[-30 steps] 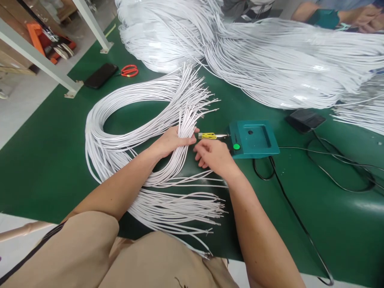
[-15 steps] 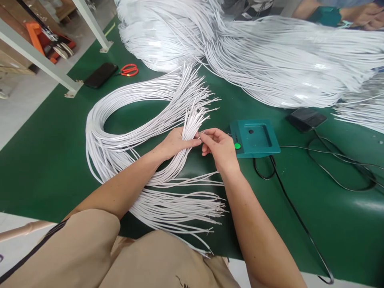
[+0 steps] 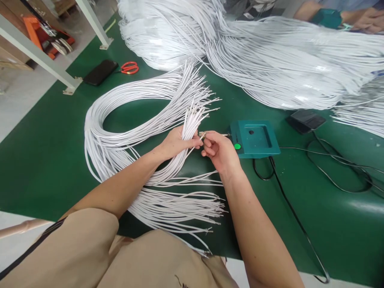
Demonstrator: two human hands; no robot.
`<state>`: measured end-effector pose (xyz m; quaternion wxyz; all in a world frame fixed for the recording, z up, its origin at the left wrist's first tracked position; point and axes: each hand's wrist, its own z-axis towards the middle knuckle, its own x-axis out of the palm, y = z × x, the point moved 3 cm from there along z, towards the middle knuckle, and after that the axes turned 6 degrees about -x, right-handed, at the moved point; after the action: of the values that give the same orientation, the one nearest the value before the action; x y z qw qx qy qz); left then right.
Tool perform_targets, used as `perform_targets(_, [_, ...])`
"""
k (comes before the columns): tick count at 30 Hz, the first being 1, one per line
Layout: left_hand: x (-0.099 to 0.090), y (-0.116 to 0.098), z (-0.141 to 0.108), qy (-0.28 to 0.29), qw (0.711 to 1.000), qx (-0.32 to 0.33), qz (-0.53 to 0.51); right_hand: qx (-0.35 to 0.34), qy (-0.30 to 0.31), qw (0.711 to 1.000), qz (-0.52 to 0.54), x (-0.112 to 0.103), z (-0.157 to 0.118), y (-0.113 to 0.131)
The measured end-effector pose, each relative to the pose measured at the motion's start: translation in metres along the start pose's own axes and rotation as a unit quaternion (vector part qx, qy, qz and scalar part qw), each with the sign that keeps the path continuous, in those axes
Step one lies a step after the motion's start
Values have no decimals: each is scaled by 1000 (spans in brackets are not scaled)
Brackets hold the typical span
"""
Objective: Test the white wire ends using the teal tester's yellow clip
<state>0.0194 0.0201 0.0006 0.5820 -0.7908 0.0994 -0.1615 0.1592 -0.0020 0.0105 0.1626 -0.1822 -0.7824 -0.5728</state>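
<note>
A bundle of white cables (image 3: 192,124) is wrapped in my left hand (image 3: 180,142), their ends pointing up between thumb and fingers. Just to the right, my right hand (image 3: 219,150) has its fingers curled close to the tip of one cable end; whether they pinch it is too small to tell. A thin metal rod (image 3: 223,134) shows between these fingers and a teal device (image 3: 259,138) with a green button. More white cables (image 3: 96,120) loop on the green table (image 3: 36,160) around my left forearm, with loose ends (image 3: 210,206) below my hands.
Large heaps of white cable (image 3: 279,60) cover the back of the table. Red-handled scissors (image 3: 129,67) and a black phone-like object (image 3: 100,72) lie at the back left. A black box (image 3: 305,121) and dark cords are right. Another person's hands (image 3: 367,20) show at the top right.
My right hand has shifted slightly right, with its fingers a little apart from my left thumb. One cable end now leans out from the bundle toward it, and the metal rod has come into sight.
</note>
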Motion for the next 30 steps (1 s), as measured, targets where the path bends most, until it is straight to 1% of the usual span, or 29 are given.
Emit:
perform_targets(7, [6, 3, -2, 33, 999, 5, -8, 15, 35, 999, -19, 2, -1, 1])
perform_targets(13, [2, 1, -1, 13, 1000, 8, -9, 32, 60, 998, 18, -1, -2, -1])
perform_targets(17, [1, -2, -2, 5, 1000, 9, -8, 13, 37, 999, 3, -2, -3, 1])
perform_targets(20, [0, -2, -1, -5, 1000, 4, -20, -27, 8, 999, -24, 0, -4, 3])
perform_targets(22, [0, -1, -1, -5, 1000, 5, -27, -60, -21, 996, -67, 2, -4, 4])
perform_targets(25, [0, 0, -1, 11, 999, 9, -28, -109, -58, 979, -164, 1, -5, 4])
perform_targets(27, [0, -1, -1, 29, 999, -3, -34, -145, -66, 958, -240, -1, -5, 4])
perform_targets(28, [0, -1, 0, 38, 998, -15, -39, -169, -68, 941, -286, -2, -5, 4])
perform_targets(29, [0, -1, 0, 48, 997, -27, -45, -200, -69, 917, -339, -3, -5, 5])
perform_targets(30, [0, -1, 1, 57, 996, -37, -51, -236, -70, 884, -397, -3, -6, 6])
